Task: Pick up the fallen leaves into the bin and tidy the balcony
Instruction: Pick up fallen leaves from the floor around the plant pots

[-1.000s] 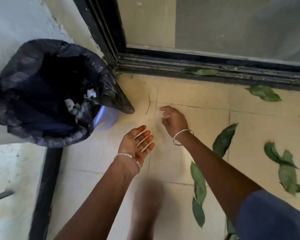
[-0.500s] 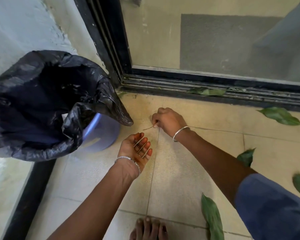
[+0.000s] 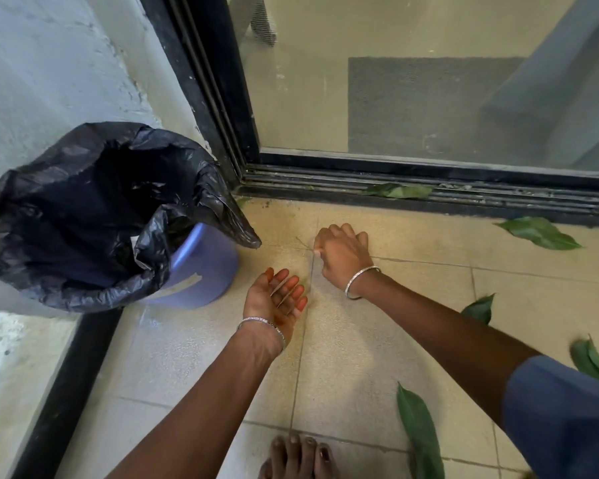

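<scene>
Still working the twig beside the bin

Right hand (image 3: 343,257) sits knuckles-up on the speckled beige tile (image 3: 377,340), fingers curled and pinching a hair-thin twig (image 3: 304,243). Left hand (image 3: 275,300) lies palm-up, fingers straight and slightly apart. Smooth pointed green leaves (image 3: 540,233) lie scattered on the floor. The blue plastic bin (image 3: 204,271), with its crinkled black liner (image 3: 83,209), stands just left. Half a second ago the right hand's knuckles were less rolled over.

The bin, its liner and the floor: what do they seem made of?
Bin: likely plastic, smooth lilac wall with soft sheen.
Liner: thin black plastic film, crinkled and glossy.
Floor: probably ceramic or stone tile, speckled beige, matte, with grout lines.
</scene>
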